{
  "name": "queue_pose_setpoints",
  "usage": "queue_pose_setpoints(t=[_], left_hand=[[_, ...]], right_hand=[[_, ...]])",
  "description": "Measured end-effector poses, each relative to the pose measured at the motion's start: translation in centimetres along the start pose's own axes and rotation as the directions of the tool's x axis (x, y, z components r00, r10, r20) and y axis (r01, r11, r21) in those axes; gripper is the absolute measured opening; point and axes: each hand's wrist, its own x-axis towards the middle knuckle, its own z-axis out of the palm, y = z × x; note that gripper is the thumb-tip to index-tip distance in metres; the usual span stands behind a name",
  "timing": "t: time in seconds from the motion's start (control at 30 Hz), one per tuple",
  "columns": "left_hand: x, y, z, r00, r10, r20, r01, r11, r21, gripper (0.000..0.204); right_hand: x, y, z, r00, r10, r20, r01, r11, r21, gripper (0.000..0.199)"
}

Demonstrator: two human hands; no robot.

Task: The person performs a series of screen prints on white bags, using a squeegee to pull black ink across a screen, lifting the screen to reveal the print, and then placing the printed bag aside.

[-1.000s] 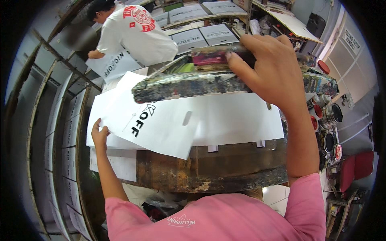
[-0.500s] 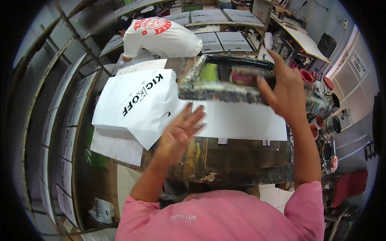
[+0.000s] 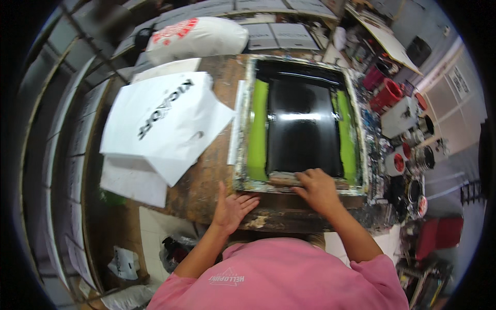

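Note:
A screen-printing frame [image 3: 242,160] lies flat on the worn table, its mesh coated with glossy black ink [image 3: 300,142] between lime-green side strips [image 3: 258,139]. At the frame's near end, my right hand [image 3: 322,192] grips a wooden-handled squeegee [image 3: 284,179]. My left hand [image 3: 233,211] is open, palm up, beside the frame's near left corner, and holds nothing. A white edge [image 3: 237,124] sticks out from under the frame's left side. Farther left is a pile of white bags [image 3: 155,116] with black print.
Paint-stained cans and a red tub [image 3: 385,94] crowd the right side. Racks with white printed pieces [image 3: 80,160] stand at left. Beyond the table bends a co-worker in a white shirt [image 3: 201,39]. A red chair [image 3: 439,236] is at lower right.
The raised printing frame has come down flat, covering the white sheet below it. My right hand has moved toward me and taken hold of the squeegee. My left hand has drawn back nearer my body.

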Motion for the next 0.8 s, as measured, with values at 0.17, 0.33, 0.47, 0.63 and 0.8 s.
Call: queue_pose_setpoints(t=[0.17, 0.33, 0.47, 0.63, 0.8], left_hand=[[-0.5, -1.1, -0.4, 0.996, 0.07, -0.057, -0.065, 0.994, 0.09, 0.115], [-0.4, -1.7, -1.6, 0.994, 0.106, -0.011, -0.106, 0.994, 0.015, 0.113], [-0.4, -1.7, -1.9, 0.991, 0.126, 0.045, -0.124, 0.991, -0.046, 0.104], [-0.2, -2.2, -3.5, 0.979, 0.142, 0.144, -0.133, 0.989, -0.071, 0.103], [0.0, -2.1, -4.3, 0.951, 0.146, 0.271, -0.116, 0.986, -0.122, 0.107]], right_hand=[[3.4, 2.7, 1.2, 0.992, -0.103, -0.074, 0.097, 0.992, -0.078, 0.046], [12.2, 8.4, 2.4, 0.973, -0.128, -0.191, 0.104, 0.986, -0.13, 0.04], [20.7, 14.5, 3.3, 0.953, -0.149, -0.266, 0.111, 0.982, -0.153, 0.033], [29.6, 18.9, 1.6, 0.962, -0.148, -0.229, 0.095, 0.97, -0.225, 0.04], [33.8, 20.3, -3.3, 0.994, -0.082, 0.073, 0.09, 0.99, -0.111, 0.057]])
